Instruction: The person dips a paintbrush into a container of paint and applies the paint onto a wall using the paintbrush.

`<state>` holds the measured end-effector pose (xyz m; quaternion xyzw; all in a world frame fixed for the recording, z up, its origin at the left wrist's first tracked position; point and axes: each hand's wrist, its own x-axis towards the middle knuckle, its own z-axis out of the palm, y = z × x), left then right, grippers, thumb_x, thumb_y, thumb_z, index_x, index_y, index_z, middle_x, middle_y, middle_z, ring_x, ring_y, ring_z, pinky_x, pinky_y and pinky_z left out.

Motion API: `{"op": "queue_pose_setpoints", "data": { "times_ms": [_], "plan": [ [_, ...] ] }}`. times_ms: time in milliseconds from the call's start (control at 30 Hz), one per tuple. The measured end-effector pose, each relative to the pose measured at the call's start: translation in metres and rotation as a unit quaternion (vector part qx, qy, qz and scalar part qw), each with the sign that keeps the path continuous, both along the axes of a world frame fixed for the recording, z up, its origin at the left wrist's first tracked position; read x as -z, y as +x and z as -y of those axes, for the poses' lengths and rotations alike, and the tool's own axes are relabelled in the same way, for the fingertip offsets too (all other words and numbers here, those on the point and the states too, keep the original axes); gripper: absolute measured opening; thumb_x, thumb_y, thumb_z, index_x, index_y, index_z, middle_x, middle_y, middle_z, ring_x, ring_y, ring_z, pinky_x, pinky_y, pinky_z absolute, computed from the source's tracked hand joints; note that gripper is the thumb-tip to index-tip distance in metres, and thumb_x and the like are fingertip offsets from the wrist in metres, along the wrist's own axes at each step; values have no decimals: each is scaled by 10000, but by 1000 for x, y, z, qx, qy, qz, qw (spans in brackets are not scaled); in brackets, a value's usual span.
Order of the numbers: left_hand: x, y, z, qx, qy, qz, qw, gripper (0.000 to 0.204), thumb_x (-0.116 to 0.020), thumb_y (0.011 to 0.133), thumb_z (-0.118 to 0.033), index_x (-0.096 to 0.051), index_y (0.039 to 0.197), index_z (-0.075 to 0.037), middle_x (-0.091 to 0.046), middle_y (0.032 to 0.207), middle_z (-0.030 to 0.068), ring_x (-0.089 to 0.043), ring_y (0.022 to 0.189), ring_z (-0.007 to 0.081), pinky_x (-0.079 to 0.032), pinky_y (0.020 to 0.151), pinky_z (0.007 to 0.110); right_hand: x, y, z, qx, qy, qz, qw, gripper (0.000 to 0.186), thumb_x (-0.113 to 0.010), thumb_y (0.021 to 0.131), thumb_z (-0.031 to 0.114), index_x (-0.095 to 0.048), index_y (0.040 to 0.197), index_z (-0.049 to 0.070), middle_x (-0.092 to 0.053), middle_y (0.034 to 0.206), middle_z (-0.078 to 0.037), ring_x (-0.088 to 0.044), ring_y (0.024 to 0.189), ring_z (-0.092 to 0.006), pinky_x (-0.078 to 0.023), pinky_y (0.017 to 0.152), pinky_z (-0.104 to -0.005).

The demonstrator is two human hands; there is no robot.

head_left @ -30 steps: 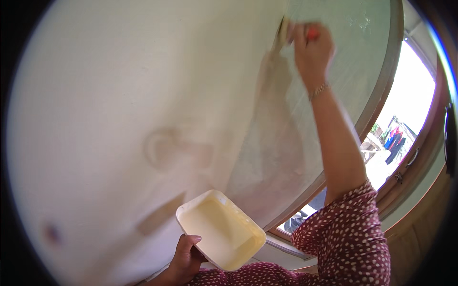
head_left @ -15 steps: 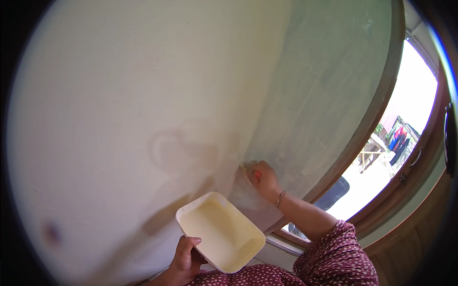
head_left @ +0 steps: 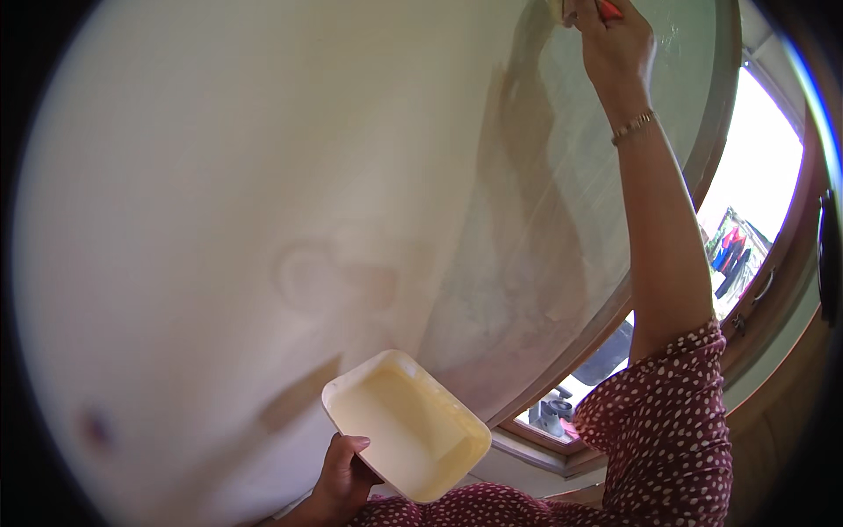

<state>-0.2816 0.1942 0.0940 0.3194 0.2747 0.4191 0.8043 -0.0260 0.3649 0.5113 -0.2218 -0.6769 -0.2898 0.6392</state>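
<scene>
At the bottom middle, my left hand (head_left: 342, 470) grips the rim of a rectangular white tray (head_left: 395, 413) with pale cream liquid inside, thumb over its edge. At the top right, my right hand (head_left: 619, 57) is raised high, closed on a paintbrush (head_left: 606, 12) with a red handle; its pale head is partly cut off by the frame's top. The brush is against or close to the wall (head_left: 219, 149), pale cream over most of its area, with a greenish, streaky band along the right side where my arm's shadow falls.
On the right, a wooden-framed doorway (head_left: 746, 158) with a metal handle opens to a bright outside, where hanging clothes (head_left: 733, 255) and dark objects low down show. A brown wooden panel (head_left: 764, 439) stands at the lower right.
My right hand went from high on the wall down to near the tray's height, and is now up again at the top, higher and farther right. My left hand and the tray barely moved.
</scene>
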Motion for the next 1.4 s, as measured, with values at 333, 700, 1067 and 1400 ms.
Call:
{"op": "queue_pose_setpoints", "data": {
  "times_ms": [333,700,1067,1400],
  "plan": [
    [-4,6,-4,-32,-93,18,995,641,-571,820,-361,-438,1368,-56,-596,1240,137,-617,1106,285,-518,880,513,270,3,-4,119,-150,16,981,55,-599,911,54,-585,906,1,-561,827,-175,-567,777,-362,-468,694,-422],
    [-12,11,-1,-6,-59,7,998,704,-552,820,-384,-388,1428,-69,-517,1340,149,-532,1218,337,-470,927,583,477,63,26,91,-522,-41,847,61,-666,837,75,-650,869,25,-633,830,-194,-601,723,-347,-500,686,-381],
    [29,-15,-21,35,-78,54,995,702,-545,845,-365,-353,1460,-89,-493,1385,147,-513,1251,353,-459,977,560,101,-26,32,152,-261,169,938,106,-701,872,100,-679,949,30,-677,879,-116,-627,771,-214,-508,751,-318],
    [27,-20,-41,53,-71,82,993,637,-543,880,-398,-399,1422,-94,-570,1276,125,-586,1134,305,-518,899,511,-108,-28,-39,332,21,231,914,176,-565,846,-52,-672,975,3,-684,1089,-123,-658,967,-313,-520,839,-362]
  ]
}}
